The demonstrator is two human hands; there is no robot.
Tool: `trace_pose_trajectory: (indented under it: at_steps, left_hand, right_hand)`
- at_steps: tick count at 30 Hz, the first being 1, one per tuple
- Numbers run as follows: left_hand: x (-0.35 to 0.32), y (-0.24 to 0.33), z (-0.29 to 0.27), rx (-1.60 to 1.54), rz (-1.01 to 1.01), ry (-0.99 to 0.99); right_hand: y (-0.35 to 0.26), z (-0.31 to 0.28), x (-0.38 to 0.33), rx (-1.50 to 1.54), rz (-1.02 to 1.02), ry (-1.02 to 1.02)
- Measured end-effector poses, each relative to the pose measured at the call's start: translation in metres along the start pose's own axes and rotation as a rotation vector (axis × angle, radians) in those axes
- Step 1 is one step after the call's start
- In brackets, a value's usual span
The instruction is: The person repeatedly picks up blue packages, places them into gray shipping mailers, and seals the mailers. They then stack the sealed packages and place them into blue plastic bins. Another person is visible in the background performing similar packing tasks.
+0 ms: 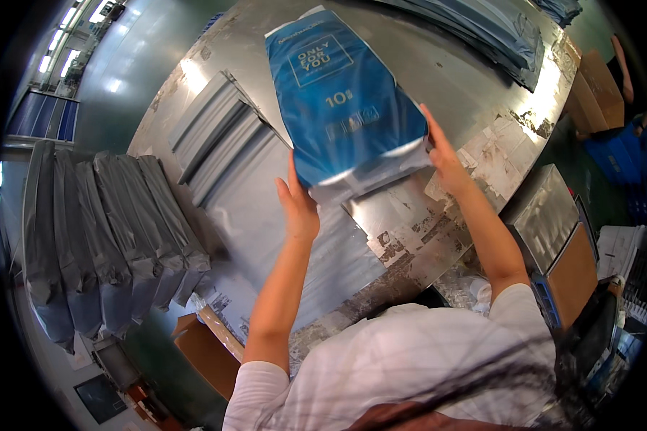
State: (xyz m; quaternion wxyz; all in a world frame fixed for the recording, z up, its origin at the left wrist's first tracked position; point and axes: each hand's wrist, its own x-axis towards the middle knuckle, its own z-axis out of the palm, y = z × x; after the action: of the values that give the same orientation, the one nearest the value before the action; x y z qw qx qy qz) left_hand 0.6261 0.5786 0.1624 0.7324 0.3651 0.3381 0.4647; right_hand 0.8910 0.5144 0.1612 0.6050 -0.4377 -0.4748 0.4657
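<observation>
Between my two hands is a large blue plastic package (pixel 338 122) with pale printing and a clear, silvery lower end. My left hand (pixel 297 201) presses against its lower left side, the thumb sticking out to the left. On the right edge, my right hand (pixel 444 159) grips the package, fingers along its side. Whether the package rests on the metal table (pixel 230 43) or hangs just above it, I cannot tell. Left of it lie grey folded plastic sheets (pixel 219 136), and a broad pale sheet (pixel 287 258) spreads toward me.
Several long grey wrapped bundles (pixel 115 223) stand in a row at the left. A dark stack of grey film (pixel 474 29) lies at the far right of the table. Cardboard boxes (pixel 208 348) flank me. Another person's arm (pixel 620 68) shows at the far right near a carton (pixel 595 93).
</observation>
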Motion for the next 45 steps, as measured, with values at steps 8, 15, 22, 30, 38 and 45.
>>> trace_pose_trajectory:
  at_steps: [8,15,22,30,38,45]
  left_hand:
    - [-0.021,0.053,0.051,0.377,0.513,0.081]
    - [-0.019,0.033,0.036,0.348,0.653,0.141]
    - [-0.027,0.042,0.049,0.020,0.509,0.033]
    - [-0.028,0.055,0.042,0.138,0.347,0.091]
    - [-0.033,0.048,0.039,0.178,0.422,0.047]
    - [-0.032,0.046,0.033,0.194,0.417,0.026]
  right_hand:
    - [-0.056,0.043,0.013,-0.087,-0.279,0.267]
    - [-0.052,0.040,0.014,0.182,-0.287,0.305]
    - [-0.050,0.033,0.013,0.439,-0.229,0.345]
    - [-0.050,0.032,0.006,0.617,-0.191,0.312]
    - [-0.046,0.033,0.006,0.443,-0.124,0.376]
    - [-0.043,0.035,0.004,0.501,-0.129,0.370]
